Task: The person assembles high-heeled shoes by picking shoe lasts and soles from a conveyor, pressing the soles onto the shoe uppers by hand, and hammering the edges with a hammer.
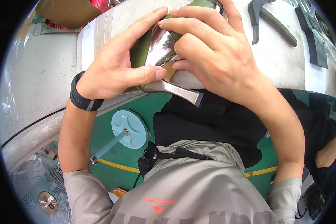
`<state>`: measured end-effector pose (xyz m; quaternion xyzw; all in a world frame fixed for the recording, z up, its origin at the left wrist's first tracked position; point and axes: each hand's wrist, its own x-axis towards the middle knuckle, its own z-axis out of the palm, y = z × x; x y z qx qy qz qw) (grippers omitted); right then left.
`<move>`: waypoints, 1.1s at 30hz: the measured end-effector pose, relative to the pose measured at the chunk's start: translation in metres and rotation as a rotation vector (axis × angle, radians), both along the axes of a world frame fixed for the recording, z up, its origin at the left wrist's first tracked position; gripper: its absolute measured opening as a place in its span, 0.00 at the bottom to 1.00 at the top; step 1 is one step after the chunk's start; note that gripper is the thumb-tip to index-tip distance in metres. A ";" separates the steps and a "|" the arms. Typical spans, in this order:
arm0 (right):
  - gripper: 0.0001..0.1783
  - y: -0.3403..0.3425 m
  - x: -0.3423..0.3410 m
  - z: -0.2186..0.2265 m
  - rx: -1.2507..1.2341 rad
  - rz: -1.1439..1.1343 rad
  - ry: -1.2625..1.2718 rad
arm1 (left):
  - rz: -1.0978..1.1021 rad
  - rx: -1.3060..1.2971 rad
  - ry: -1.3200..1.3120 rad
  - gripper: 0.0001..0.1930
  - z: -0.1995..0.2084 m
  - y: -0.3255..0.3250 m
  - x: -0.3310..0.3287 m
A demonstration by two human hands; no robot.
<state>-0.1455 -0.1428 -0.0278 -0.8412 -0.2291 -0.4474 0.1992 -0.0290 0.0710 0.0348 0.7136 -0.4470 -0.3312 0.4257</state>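
Both my hands hold a high-heeled shoe [161, 45] over the near edge of the white table, at the top middle. Its upper has a shiny metallic surface with green parts beside it, and the slim metallic heel [177, 92] with a dark tip points toward me. My left hand [125, 61], with a black band on the wrist, wraps the left side, its thumb near the base of the heel. My right hand [212, 46] has its fingers bent onto the upper from the right and its thumb at the tan underside. Fingers partly hide the shoe.
Dark-handled pincers [270, 22] lie on the table [287, 65] at right, near a dark bar [313, 41] and metal tools. A blue round-based stand [130, 128] and a fan [44, 194] are at lower left. Another person's arm [330, 151] shows at far right.
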 end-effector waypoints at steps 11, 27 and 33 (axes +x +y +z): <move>0.07 -0.001 -0.005 0.002 0.057 0.030 0.088 | -0.010 -0.066 -0.194 0.49 -0.013 0.005 -0.003; 0.07 0.002 -0.003 -0.006 0.113 0.032 0.027 | -0.060 0.343 -0.096 0.45 0.039 -0.036 0.013; 0.07 0.002 -0.003 -0.008 0.148 0.035 -0.001 | -0.016 0.408 -0.159 0.45 0.042 -0.041 0.001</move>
